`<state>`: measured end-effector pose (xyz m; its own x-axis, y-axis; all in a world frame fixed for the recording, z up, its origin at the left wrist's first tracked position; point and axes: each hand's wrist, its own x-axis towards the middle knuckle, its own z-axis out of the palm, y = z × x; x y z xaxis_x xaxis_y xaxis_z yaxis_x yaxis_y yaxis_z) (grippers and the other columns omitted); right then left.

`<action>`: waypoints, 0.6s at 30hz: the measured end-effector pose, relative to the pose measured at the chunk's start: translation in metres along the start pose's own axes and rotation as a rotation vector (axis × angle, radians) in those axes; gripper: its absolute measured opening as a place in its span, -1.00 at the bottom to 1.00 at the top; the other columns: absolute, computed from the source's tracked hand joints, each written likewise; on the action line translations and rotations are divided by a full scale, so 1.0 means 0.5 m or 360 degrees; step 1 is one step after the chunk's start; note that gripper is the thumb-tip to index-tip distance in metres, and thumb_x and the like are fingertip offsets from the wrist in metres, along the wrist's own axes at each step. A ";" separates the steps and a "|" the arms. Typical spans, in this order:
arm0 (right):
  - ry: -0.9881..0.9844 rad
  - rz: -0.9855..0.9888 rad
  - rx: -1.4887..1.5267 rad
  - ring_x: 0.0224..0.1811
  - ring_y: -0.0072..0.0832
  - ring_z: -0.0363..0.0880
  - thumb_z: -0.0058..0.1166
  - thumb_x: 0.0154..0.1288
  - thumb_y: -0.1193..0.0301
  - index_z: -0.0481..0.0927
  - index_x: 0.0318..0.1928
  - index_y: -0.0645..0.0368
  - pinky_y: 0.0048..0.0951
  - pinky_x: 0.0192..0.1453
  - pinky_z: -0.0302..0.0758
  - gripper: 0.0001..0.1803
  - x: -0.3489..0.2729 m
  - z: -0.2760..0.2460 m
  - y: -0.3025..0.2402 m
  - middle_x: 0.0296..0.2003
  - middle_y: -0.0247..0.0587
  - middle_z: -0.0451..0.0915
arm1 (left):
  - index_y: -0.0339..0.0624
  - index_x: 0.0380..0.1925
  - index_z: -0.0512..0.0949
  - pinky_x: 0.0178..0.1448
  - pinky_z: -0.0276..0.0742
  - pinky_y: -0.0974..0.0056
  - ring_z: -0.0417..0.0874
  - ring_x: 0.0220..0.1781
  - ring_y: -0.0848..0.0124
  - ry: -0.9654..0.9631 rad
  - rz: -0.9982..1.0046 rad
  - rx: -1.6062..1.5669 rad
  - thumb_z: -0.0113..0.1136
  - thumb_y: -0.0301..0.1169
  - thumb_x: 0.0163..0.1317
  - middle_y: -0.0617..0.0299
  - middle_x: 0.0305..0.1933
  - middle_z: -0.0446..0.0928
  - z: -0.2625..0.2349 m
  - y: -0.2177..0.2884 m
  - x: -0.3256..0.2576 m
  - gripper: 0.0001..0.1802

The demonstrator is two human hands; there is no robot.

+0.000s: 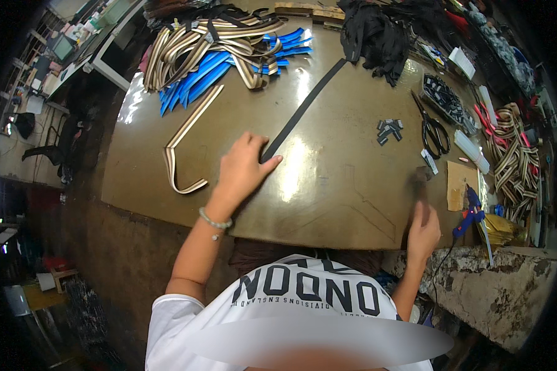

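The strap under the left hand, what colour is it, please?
Plain black strap, clearest in the head view.

Up and to the left of my left hand I see a folded striped strap point(181, 148), and beyond it a heap of striped straps point(210, 43) over blue strips point(198, 77). Above my right hand lie black scissors point(435, 131) and small grey clips point(388, 130); just right of it, a blue glue gun point(470, 213). Far off, black webbing point(377, 34) is piled.

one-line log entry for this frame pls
left hand pressing black strap end on table | right hand gripping hammer | scissors idle
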<state>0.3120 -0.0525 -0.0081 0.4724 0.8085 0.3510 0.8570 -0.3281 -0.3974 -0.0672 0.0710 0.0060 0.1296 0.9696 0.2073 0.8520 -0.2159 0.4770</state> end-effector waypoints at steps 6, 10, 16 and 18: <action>-0.0023 -0.0325 -0.0250 0.01 -0.04 0.47 0.14 0.38 0.24 0.58 0.06 0.21 -0.17 0.09 0.44 -0.63 0.037 -0.015 -0.026 -0.04 -0.03 0.53 | -0.23 -0.36 0.68 -0.18 0.57 0.16 0.65 -0.26 0.22 -0.0257 -0.0148 0.0004 0.36 -0.22 0.16 0.15 -0.38 0.63 -0.022 0.032 0.000 -0.73; -0.0815 -0.0028 0.1129 -0.09 -0.45 0.55 0.10 0.43 0.29 0.54 0.12 0.23 -0.43 -0.04 0.51 -0.64 0.004 -0.003 -0.141 -0.04 -0.19 0.55 | -0.39 -0.34 0.69 -0.29 0.45 0.39 0.52 -0.46 0.59 -0.0460 -0.0422 -0.1090 0.37 -0.23 0.22 0.22 -0.50 0.64 -0.032 0.083 -0.001 -0.66; -0.2577 0.0616 0.2409 -0.50 -0.78 0.35 0.15 0.43 0.19 0.58 0.05 0.16 -0.70 -0.46 0.34 -0.65 0.037 0.111 -0.303 -0.42 -0.53 0.51 | -0.36 -0.40 0.67 -0.38 0.25 0.50 0.34 -0.46 0.69 -0.0484 -0.0385 -0.1324 0.38 -0.34 0.24 0.50 -0.54 0.43 -0.037 0.144 -0.079 -0.75; -0.2602 0.0262 0.2220 -0.54 -0.84 0.30 0.21 0.38 0.25 0.62 -0.01 0.12 -0.73 -0.49 0.31 -0.71 0.132 0.146 -0.309 -0.43 -0.59 0.50 | -0.37 -0.41 0.66 -0.40 0.21 0.51 0.29 -0.46 0.70 -0.0566 -0.0485 -0.1214 0.37 -0.35 0.25 0.54 -0.55 0.36 -0.029 0.147 -0.109 -0.76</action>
<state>0.1956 0.0871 0.0143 -0.6981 0.6548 -0.2897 -0.1903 -0.5597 -0.8066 -0.0192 0.0009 0.0422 0.2104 0.9482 -0.2379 0.3225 0.1624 0.9325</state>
